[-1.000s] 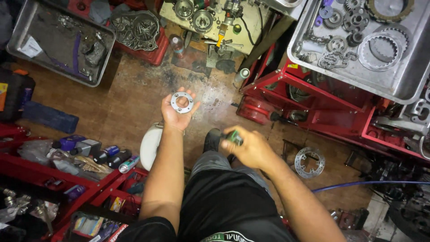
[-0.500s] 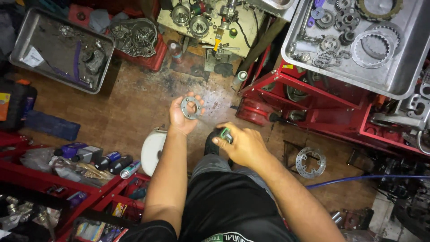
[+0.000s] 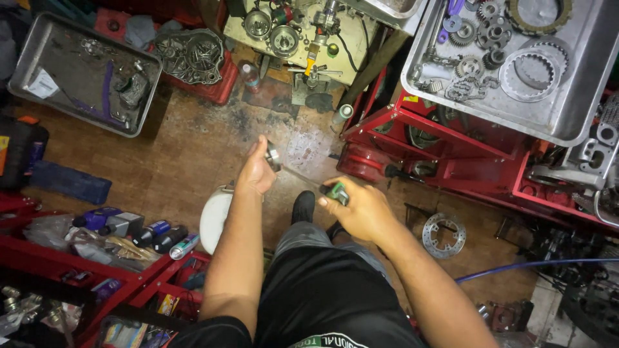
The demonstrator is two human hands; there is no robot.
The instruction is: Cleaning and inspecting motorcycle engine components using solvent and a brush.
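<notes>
A: Red steel is filling the right side, where a stand (image 3: pixel 451 138) is carrying a big metal tray of gears (image 3: pixel 583 125); a second grey tray (image 3: pixel 26 71) is sitting on the brown floor at far left.

B: And the hands?

A: Both are working over the floor between the person's knees. The left hand (image 3: pixel 256 173) is pinching a small metal ring part (image 3: pixel 273 155), turned edge-on to the camera. The right hand (image 3: pixel 361 209) is clenching around a green-handled tool (image 3: pixel 336 192).

B: How are the two lying to each other?

A: The ring is sitting up and to the left of the tool handle, near but apart. A thin shaft seems to be running from the handle toward the ring, though it is too faint to be sure. That long axis is slanting from lower right to upper left, so the left hand is holding the ring at its far end.

B: Anything smaller nearby?

A: A brake disc (image 3: pixel 443 235) is lying on the floor, just right of the right forearm.
</notes>
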